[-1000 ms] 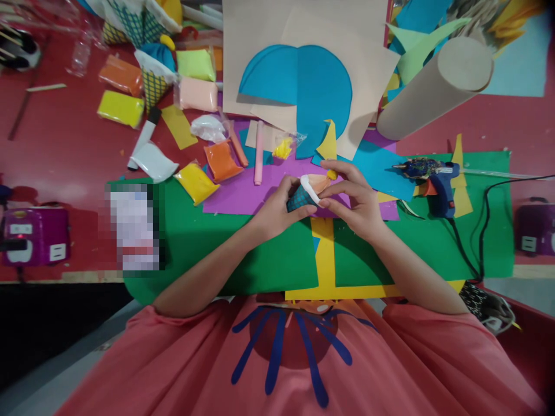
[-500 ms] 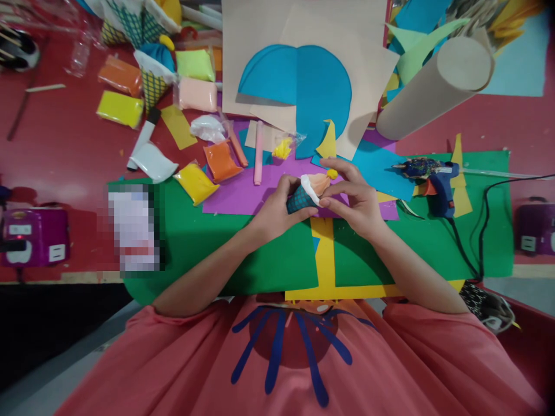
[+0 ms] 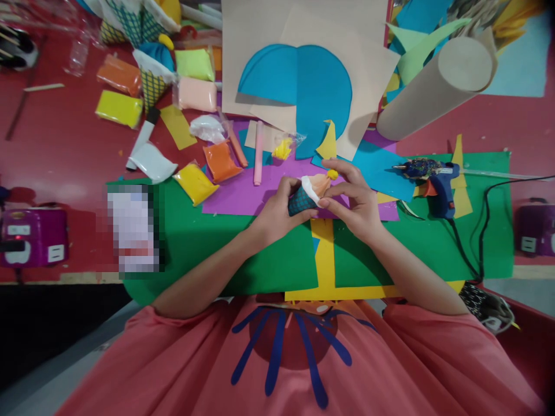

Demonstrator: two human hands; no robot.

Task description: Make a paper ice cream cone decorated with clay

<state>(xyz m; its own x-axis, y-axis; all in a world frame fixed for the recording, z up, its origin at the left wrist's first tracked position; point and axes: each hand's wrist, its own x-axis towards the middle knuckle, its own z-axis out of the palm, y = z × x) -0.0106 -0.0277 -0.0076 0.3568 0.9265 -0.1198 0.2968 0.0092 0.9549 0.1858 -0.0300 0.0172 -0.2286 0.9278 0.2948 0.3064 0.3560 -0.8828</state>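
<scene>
Between my hands is a small clay ice-cream cone (image 3: 301, 200), tilted to the right. Its cone is teal with a dark grid, a wavy white band runs around the rim, and the peach top ends in a yellow ball. My left hand (image 3: 275, 212) is closed around the teal part, with thumb and fingers on either side. At the white rim and the peach top, my right hand (image 3: 359, 202) pinches with its thumb and fingers, its index finger raised near the yellow ball. Below the cone lie purple foam sheet (image 3: 243, 196) and green foam sheet (image 3: 269, 260).
A glue gun (image 3: 433, 176) with its cord lies at right, behind it a beige paper roll (image 3: 429, 98). Left are clay packets such as a yellow one (image 3: 196, 184), a marker (image 3: 143, 138) and a blurred phone-like object (image 3: 134, 228). Similar cones (image 3: 154, 75) stand behind.
The cone has turned very slightly in my fingers and shifted a touch to the right. Both hands stay in nearly the same place.
</scene>
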